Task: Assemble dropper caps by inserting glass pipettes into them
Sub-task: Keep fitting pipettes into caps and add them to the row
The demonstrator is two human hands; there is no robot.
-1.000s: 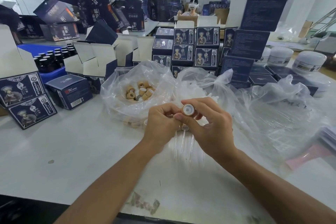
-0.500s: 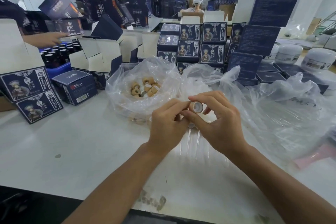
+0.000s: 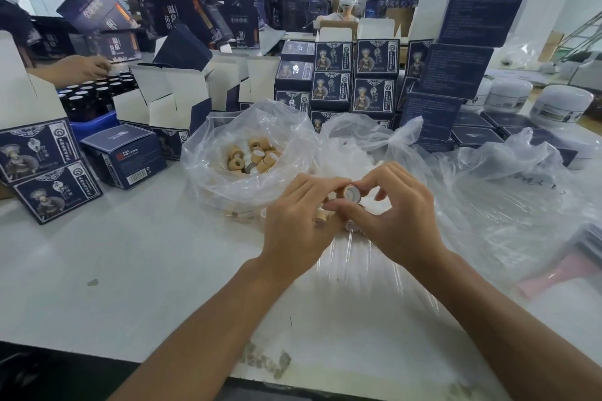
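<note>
Worktop (image 3: 130,270) was crowded: stacked dark boxes (image 3: 355,75) along the far edge, clear bag of loose caps (image 3: 254,156) mid-worktop. Both hands met just in front of that bag. Right hand (image 3: 394,221) pinched one dropper cap (image 3: 350,193) between thumb and fingertips, open end facing up at the person. Left hand (image 3: 293,221) was curled, fingertips on the same cap, more caps tucked beneath. Glass pipettes (image 3: 355,247) lay on the worktop under the hands, hard to see. Risk, my read: thin glass could snap if pushed in off-axis, or roll toward the near edge.
</note>
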